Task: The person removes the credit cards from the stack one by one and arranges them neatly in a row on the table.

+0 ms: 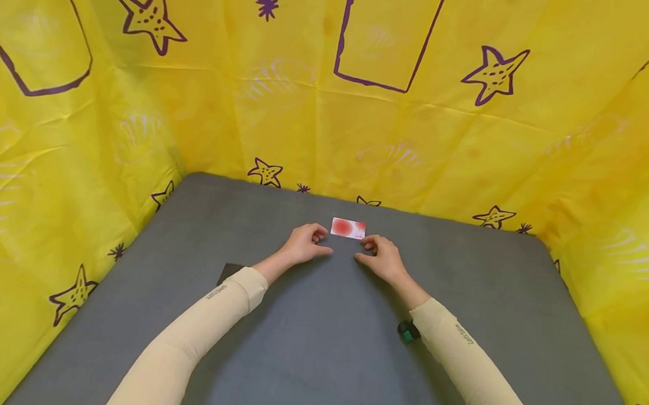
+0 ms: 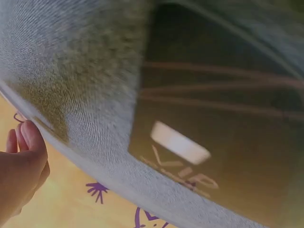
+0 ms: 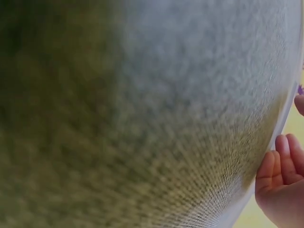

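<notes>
A red-and-white card (image 1: 348,228) lies flat on the grey table, between and just beyond the hands. My left hand (image 1: 303,244) is beside the card's left end, its fingers loosely bent and the thumb apart from them. On the other side, my right hand (image 1: 384,258) has its fingertips at the card's lower right corner; whether they touch it I cannot tell. Neither hand holds anything. A dark flat piece (image 1: 231,272) lies partly hidden under the left forearm. In the left wrist view this glossy dark piece (image 2: 213,128) carries the letters VIP.
A grey table (image 1: 314,352) spreads out under both arms. Yellow cloth (image 1: 318,127) with purple starfish drawings encloses its back and sides. Beside the right sleeve cuff sits a small black-and-green item (image 1: 408,331).
</notes>
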{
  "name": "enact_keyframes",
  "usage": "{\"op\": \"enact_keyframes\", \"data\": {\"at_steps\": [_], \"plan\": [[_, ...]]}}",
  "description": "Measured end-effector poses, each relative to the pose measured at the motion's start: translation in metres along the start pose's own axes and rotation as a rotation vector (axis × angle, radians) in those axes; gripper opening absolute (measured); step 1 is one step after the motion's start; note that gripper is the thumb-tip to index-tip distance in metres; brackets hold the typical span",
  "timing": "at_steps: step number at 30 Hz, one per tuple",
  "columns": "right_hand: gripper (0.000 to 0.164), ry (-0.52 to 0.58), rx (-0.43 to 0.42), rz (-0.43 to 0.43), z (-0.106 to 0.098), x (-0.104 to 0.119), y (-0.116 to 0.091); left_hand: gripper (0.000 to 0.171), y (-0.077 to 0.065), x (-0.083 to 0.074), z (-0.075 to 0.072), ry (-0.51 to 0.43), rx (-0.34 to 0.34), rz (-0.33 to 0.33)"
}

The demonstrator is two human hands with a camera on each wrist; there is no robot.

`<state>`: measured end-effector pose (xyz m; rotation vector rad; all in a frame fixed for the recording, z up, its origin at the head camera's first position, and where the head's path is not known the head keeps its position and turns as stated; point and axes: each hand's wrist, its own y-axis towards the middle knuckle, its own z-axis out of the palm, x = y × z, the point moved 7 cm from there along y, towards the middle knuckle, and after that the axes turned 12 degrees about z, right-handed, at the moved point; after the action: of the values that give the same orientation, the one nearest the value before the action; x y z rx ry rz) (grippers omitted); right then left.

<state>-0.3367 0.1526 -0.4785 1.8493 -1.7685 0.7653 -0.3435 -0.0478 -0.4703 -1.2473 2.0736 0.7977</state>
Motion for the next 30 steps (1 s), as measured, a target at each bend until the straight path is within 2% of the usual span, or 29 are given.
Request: {"op": "enact_keyframes", "data": {"at_steps": [10,18,26,30], "plan": [[0.042,-0.016,-0.013,0.006,-0.002,-0.002,0.009,0.042,0.014,0.009,0.005,0.019,-0.058,0.005],[0.044,-0.036,-0.012,0.025,0.000,-0.002,0.027,0.042,0.026,0.013,0.005,0.017,-0.078,-0.007],[0.047,-0.057,-0.030,0.016,-0.002,-0.001,0.038,0.044,0.038,0.013,0.008,0.061,-0.049,-0.021],[0.048,-0.062,-0.036,0.030,-0.001,-0.002,0.042,0.047,0.043,0.011,0.010,0.081,-0.011,-0.020]]}}
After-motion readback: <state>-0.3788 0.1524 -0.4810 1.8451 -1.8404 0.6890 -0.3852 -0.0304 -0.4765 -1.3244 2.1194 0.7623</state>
